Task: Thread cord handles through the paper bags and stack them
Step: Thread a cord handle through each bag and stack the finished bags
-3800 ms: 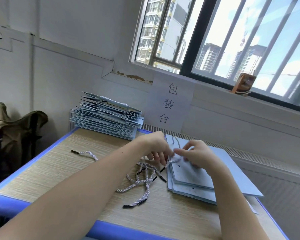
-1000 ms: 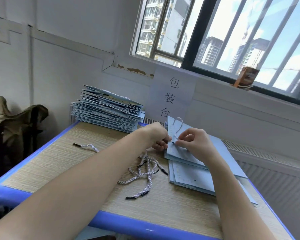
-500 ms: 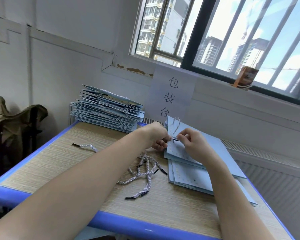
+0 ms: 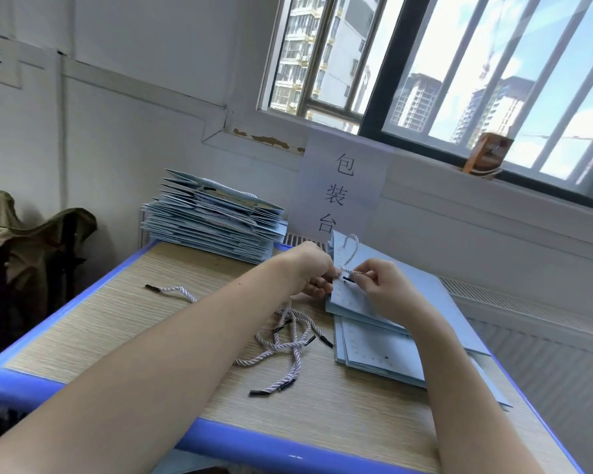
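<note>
Pale-blue flat paper bag (image 4: 353, 295) held raised at its left edge, near side tilted up off the pile of unthreaded pale-blue bags (image 4: 384, 357) at the right of the wood-grain table with blue rim (image 4: 117, 319). Left hand (image 4: 310, 271) reached in from the near left, forearm extended, fingers curled and gripping the bag's left edge. Right hand (image 4: 382, 285) reached in from the near right, fingertips pinching the white twisted cord handle (image 4: 351, 254) just behind its black tip, tip touching the bag face at a row of small holes. Cord looped upward above the bag's far edge. Loose white twisted cords with black tips (image 4: 288, 340) tangled on the table left of the pile; one single white cord (image 4: 172, 290) lying apart, further left. Finished stack of threaded pale-blue bags (image 4: 213, 220) at the far left of the table, against the wall.
</note>
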Motion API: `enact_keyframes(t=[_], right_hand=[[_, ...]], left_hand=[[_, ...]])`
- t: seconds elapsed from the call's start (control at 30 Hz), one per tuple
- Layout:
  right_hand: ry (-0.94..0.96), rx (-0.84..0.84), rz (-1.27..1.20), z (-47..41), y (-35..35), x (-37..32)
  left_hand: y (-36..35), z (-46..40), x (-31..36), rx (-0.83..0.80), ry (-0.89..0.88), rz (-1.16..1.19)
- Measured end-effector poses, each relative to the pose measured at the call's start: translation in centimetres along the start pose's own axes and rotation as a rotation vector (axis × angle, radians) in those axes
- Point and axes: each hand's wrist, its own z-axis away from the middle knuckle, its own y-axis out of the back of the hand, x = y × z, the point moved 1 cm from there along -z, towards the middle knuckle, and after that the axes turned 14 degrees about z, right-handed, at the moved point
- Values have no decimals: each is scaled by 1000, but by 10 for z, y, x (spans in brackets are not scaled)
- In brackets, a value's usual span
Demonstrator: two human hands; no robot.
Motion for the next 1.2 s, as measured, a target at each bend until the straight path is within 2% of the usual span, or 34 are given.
enact_keyframes(t=[0.33, 0.67, 1.2], right_hand=[[-14, 21, 144, 3, 0, -2], [37, 119, -89, 1, 2, 0], [78, 156, -105, 5, 3, -4]], left_hand=[[0, 0, -1, -14, -1, 3], [1, 1, 2, -11, -22, 6], [1, -4, 0, -38, -19, 46]])
